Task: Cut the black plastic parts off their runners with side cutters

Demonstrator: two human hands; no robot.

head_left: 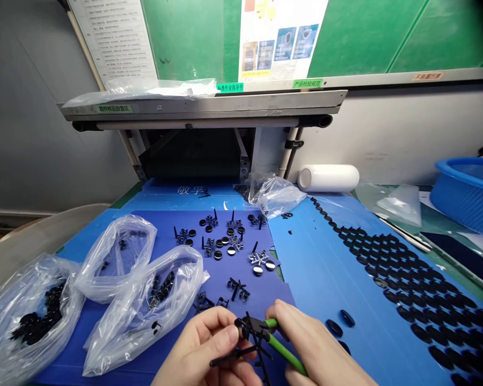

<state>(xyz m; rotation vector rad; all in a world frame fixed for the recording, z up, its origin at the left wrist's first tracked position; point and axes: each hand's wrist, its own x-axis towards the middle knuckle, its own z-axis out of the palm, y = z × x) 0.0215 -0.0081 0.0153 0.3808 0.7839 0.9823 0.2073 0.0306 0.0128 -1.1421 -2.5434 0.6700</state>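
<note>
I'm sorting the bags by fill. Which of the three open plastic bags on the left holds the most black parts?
The leftmost bag, at the table's near-left edge: a dense black heap fills it, while the other two hold only scattered parts.

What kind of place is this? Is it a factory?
Probably yes, a factory workbench. Rows of small black discs lie on a blue sheet, plastic bags hold more black parts, and printed work sheets hang on the green board. The right hand holds green-handled cutters against a black plastic part in the left hand.
</note>
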